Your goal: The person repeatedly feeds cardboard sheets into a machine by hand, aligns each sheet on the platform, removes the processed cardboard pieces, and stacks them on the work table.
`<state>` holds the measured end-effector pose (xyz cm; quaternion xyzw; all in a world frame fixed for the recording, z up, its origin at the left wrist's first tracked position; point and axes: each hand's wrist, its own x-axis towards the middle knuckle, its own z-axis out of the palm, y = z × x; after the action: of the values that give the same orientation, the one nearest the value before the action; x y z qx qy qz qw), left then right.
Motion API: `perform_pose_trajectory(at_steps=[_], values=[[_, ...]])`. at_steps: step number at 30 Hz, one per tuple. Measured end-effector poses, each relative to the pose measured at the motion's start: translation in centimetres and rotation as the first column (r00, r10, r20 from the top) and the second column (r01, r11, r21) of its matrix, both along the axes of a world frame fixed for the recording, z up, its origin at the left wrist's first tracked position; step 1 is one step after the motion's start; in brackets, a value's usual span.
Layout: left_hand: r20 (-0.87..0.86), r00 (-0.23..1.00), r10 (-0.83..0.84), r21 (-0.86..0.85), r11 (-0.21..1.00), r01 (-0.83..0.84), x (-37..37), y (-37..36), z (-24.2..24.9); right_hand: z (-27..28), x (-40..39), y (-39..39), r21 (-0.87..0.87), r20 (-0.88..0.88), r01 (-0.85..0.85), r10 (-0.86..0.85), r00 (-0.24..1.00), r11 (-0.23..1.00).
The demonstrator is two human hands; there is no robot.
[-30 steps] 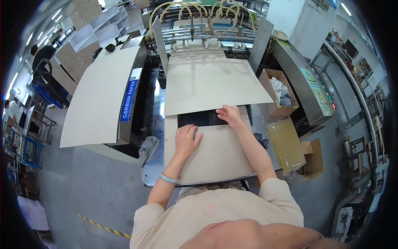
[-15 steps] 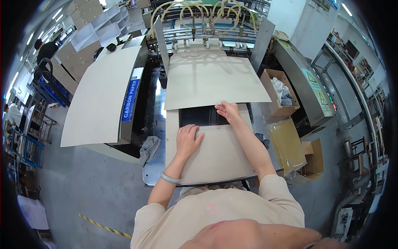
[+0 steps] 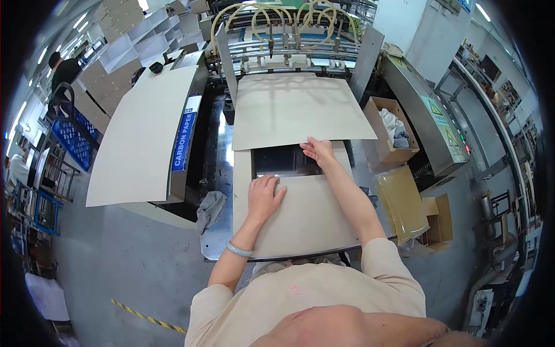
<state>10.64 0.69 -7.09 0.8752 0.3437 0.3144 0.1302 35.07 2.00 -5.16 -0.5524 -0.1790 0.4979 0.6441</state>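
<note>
Far sheet; long axis seemingly crosswise

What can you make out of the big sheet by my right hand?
The sheet is plain beige, thin and stiff, apparently cardboard, with straight edges and soft shadows across its face. I see no creases or print. It lies broadly flat, its far edge close to the white rollers and its near edge slanting above the dark opening. The right hand has its fingertips at that near edge; whether they pinch it is unclear. The left hand is off it.
</note>
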Motion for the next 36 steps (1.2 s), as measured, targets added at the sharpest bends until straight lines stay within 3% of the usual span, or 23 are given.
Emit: perform_pose_trajectory(at_steps=[36], values=[[-0.037, 0.999, -0.001, -0.05, 0.999, 0.0, 0.0, -0.2, 0.5, 4.5, 1.3, 4.2, -0.004, 0.148, -0.086, 0.086, 0.985, 0.996]])
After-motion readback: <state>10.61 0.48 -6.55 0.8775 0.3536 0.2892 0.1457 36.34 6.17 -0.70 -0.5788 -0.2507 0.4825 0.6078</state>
